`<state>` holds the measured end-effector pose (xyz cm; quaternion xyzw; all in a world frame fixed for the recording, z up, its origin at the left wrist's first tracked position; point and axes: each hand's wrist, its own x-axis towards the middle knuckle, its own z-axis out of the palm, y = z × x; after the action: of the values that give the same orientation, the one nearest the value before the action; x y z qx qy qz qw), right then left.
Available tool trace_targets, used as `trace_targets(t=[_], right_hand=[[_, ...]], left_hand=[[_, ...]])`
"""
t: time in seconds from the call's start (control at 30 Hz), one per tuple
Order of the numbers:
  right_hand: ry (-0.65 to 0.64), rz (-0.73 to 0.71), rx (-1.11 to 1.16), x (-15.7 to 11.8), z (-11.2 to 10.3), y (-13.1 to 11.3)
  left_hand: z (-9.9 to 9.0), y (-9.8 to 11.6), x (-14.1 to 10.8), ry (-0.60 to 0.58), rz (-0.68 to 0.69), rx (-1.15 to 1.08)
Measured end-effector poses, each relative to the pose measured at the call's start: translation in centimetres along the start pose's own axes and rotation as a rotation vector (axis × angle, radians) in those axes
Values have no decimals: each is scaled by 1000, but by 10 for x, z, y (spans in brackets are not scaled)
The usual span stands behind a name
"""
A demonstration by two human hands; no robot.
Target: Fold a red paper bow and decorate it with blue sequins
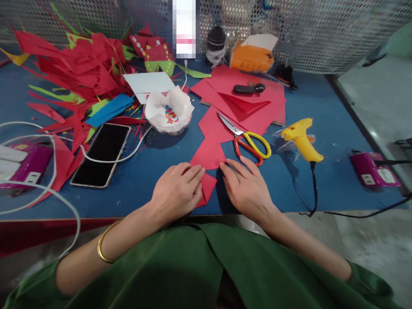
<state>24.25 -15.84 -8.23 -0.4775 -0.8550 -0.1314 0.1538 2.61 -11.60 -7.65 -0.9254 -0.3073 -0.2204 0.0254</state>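
Red paper [209,153] lies at the front of the blue table, with a small folded red piece [208,187] below it. My left hand [178,189] rests on the folded piece, its fingers bent and pressed together over the paper. At the right edge of the red paper is my right hand [246,184], palm down with fingers apart, fingertips touching or very near the paper. Scissors [240,133] with yellow and red handles lie just beyond my right hand, partly on the red sheets [214,122].
A yellow glue gun [301,138] and purple power socket [373,169] are at right. Red scraps [86,64] heap at back left, near a paper-lined bowl [169,110]. A dark phone [101,154] and white cable [69,206] are left. An orange packet [251,58] stands behind.
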Motion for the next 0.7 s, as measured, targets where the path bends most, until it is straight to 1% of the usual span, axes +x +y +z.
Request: trace_targets(t=[0.1,0.17,0.27,0.33,0.43,0.5,0.57,0.6,0.67,0.7], right_hand=[[33,-47,-40,11,0,12],[21,-113,-91,20,-2,17],[-32,-225,-142,30,-2,19],[-38,-267,-155,33,1,17],[34,-251,-154,34,4,14],[114,-176,-143,34,3,13],[186,-74,-132,36,-2,15],[208,-26,-130,38,-6,17],[221,50,-141,43,-14,22],[228,79,-154,45,-18,25]], left_hand=[[1,-2,-1,67,-113,-140],[1,-4,-1,105,-211,-236],[-1,-7,0,99,-370,-390],[-3,-9,2,74,-467,-490],[-8,-12,6,58,-604,-592],[-13,-13,8,83,-698,-643],[-19,-14,10,186,-780,-677],[-22,-13,11,278,-800,-675],[-30,-10,11,534,-778,-618],[-35,-6,10,665,-734,-579]])
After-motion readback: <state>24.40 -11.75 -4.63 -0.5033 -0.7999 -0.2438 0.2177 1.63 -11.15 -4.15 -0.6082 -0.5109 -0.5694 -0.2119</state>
